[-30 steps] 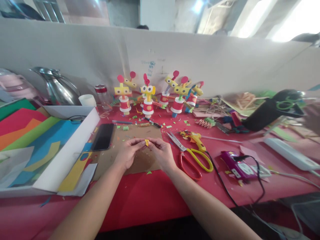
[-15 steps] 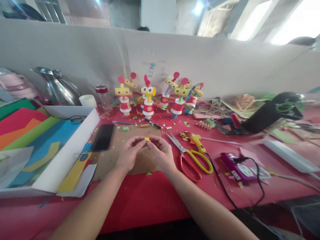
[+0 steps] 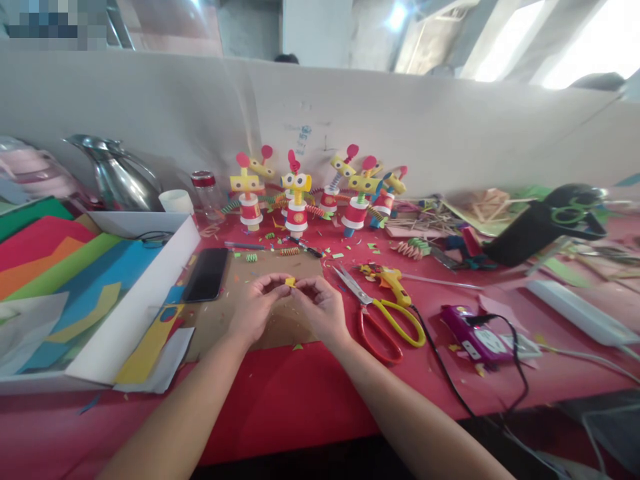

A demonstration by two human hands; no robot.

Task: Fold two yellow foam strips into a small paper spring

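Between the fingertips of both hands sits a small folded piece of yellow paper (image 3: 290, 282). My left hand (image 3: 257, 305) pinches it from the left, fingers curled. From the other side my right hand (image 3: 320, 305) grips it with thumb and fingers. Both are held over a brown cardboard sheet (image 3: 240, 270) on the red table. Small coiled paper springs, one orange and dark (image 3: 289, 251) and one green (image 3: 251, 258), lie just beyond the hands. To the right are scissors (image 3: 367, 300) with one red and one yellow handle, and a yellow glue gun (image 3: 395, 283).
Several paper robot figures (image 3: 297, 217) stand at the back. A white box (image 3: 130, 307) of coloured paper and a phone (image 3: 206, 275) are at left, with a metal jug (image 3: 117, 173) behind. A purple power socket (image 3: 475, 337) with cords and a black bottle (image 3: 530, 230) lie right.
The yellow paper has shifted slightly left and down between the fingers and looks more compactly folded. Both hands keep their pinch; the other table items stay put.
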